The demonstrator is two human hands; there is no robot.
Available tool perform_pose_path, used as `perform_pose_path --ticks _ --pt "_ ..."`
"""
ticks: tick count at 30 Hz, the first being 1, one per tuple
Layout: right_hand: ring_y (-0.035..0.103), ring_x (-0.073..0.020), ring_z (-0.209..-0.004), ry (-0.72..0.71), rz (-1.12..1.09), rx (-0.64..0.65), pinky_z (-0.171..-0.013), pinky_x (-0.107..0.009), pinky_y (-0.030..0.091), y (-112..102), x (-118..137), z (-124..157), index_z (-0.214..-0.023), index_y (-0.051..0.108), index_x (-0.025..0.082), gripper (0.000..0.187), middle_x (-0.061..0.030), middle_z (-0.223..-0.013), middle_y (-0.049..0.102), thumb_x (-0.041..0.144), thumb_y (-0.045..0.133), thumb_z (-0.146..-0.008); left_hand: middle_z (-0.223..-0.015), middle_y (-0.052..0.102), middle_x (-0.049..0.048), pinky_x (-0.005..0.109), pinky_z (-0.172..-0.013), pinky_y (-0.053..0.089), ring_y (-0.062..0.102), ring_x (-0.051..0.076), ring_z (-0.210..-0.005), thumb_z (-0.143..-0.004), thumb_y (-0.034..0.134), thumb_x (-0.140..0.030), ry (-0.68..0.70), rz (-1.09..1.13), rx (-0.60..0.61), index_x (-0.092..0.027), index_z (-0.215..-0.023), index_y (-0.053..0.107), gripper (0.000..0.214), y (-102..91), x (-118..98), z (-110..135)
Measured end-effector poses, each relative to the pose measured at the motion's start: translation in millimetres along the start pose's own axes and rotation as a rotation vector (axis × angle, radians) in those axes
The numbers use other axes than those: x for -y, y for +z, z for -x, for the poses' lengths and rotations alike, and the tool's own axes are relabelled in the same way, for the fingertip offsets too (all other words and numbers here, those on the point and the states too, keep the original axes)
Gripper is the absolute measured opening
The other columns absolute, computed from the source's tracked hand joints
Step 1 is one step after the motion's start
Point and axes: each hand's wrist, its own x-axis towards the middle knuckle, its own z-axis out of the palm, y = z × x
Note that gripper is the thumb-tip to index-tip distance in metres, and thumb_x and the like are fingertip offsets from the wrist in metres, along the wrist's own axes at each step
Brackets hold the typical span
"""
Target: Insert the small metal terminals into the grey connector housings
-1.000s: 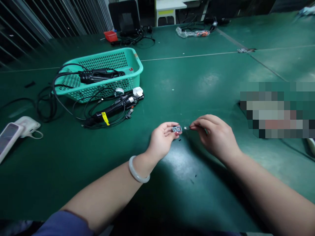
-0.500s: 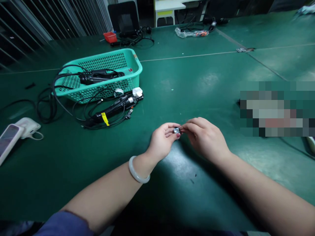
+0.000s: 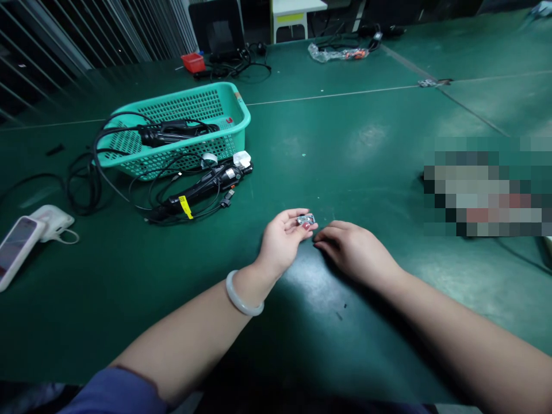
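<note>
My left hand [image 3: 280, 238], with a pale bangle [image 3: 235, 296] at its wrist, holds a small shiny rectangular piece [image 3: 307, 219] between thumb and fingertips. The piece looks like a little circuit board or metal part, too small to name surely. Just right of it and slightly nearer to me is my right hand [image 3: 360, 253]. Its thumb and fingers are pinched together, apart from the piece, and whatever may be between them is hidden. Both hands are low over the green table [image 3: 280, 345].
Left of my hands stands a teal basket [image 3: 241, 123] with black cabled devices. A black handheld device [image 3: 207, 187] with a yellow tag lies before it. Further left are a phone [image 3: 17, 250] and a white block [image 3: 56, 221]. A pixelated area covers the right.
My right hand has come away from the small piece, down and towards me. In my left hand, the piece now shows more of its face.
</note>
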Motion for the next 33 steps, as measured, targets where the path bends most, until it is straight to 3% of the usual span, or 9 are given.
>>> perform_pose_path --ticks 4,12,17,23,33 --pt "0.064 -0.0182 -0.074 -0.03 -0.036 -0.042 -0.069 -0.03 0.05 -1.2 -0.9 -1.2 -0.08 0.066 0.018 0.016 -0.0049 -0.08 0.068 0.019 0.051 -0.087 -0.092 0.068 0.0061 0.03 -0.082 0.05 0.067 0.013 -0.082 -0.076 0.061 -0.004 -0.013 0.007 -0.007 -0.013 -0.097 0.061 0.022 0.6 0.3 -0.3" --pt "0.067 -0.0171 -0.069 0.09 -0.373 -0.342 -0.063 -0.029 0.052 -6.5 0.0 -3.2 -0.083 0.068 0.024 0.012 -0.0009 -0.078 0.073 0.028 0.057 -0.085 -0.091 0.069 0.0059 0.03 -0.08 0.05 0.065 0.013 -0.082 -0.074 0.064 -0.007 0.0 -0.009 0.021 -0.014 -0.095 0.062 0.022 -0.7 1.0 -0.2" --pt "0.064 -0.0164 -0.075 0.015 -0.429 -0.459 -0.067 -0.029 0.051 -1.7 1.1 -9.0 -0.076 0.066 0.021 0.009 -0.0029 -0.079 0.069 0.022 0.06 -0.083 -0.086 0.068 0.0042 0.027 -0.076 0.05 0.062 0.011 -0.078 -0.071 0.065 -0.006 -0.004 -0.023 0.041 -0.013 -0.092 0.063 0.022 -0.4 1.8 0.1" --pt "0.063 -0.0163 -0.074 -0.06 -0.316 -0.461 -0.064 -0.029 0.051 -2.3 0.8 -10.1 -0.079 0.067 0.021 0.01 -0.0044 -0.081 0.068 0.021 0.058 -0.084 -0.085 0.068 0.0043 0.028 -0.076 0.05 0.062 0.011 -0.077 -0.069 0.068 -0.008 0.001 -0.012 0.065 -0.013 -0.091 0.063 0.023 -1.4 2.7 -0.2" --pt "0.065 -0.0157 -0.073 -0.066 -0.301 -0.467 -0.065 -0.028 0.052 0.7 -3.1 -9.9 -0.078 0.068 0.021 0.007 -0.0025 -0.078 0.071 0.019 0.062 -0.082 -0.085 0.068 0.0039 0.026 -0.073 0.05 0.063 0.009 -0.075 -0.069 0.066 -0.004 -0.019 0.011 0.069 -0.012 -0.091 0.063 0.023 -1.9 3.1 -1.6"
